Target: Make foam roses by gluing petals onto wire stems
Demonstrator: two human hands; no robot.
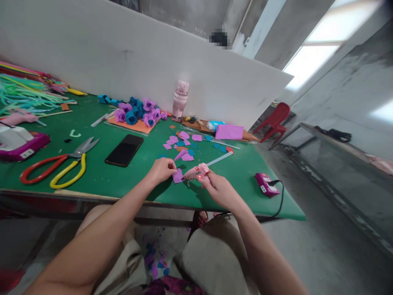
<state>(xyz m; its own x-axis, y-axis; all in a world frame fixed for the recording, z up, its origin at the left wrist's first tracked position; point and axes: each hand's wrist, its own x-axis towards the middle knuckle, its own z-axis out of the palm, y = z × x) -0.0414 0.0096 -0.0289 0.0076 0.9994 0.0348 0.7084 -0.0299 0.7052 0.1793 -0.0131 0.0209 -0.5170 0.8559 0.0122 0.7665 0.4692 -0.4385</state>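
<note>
My left hand [162, 169] pinches a small purple foam petal [177, 176] just above the green table [129, 180]. My right hand [216, 186] grips a pink glue gun [196, 171], its nozzle pointing left at the petal and a red light glowing on its body. A white glue stick [219, 159] sticks out behind the gun. More purple and blue cut petals [181, 141] lie scattered just beyond my hands.
A black phone [124, 150] and red and yellow scissors [55, 166] lie to the left. Finished purple and blue foam roses [138, 112] sit on an orange sheet by a pink bottle [180, 99]. A magenta plug box [266, 184] sits near the right edge. A white board [123, 53] backs the table.
</note>
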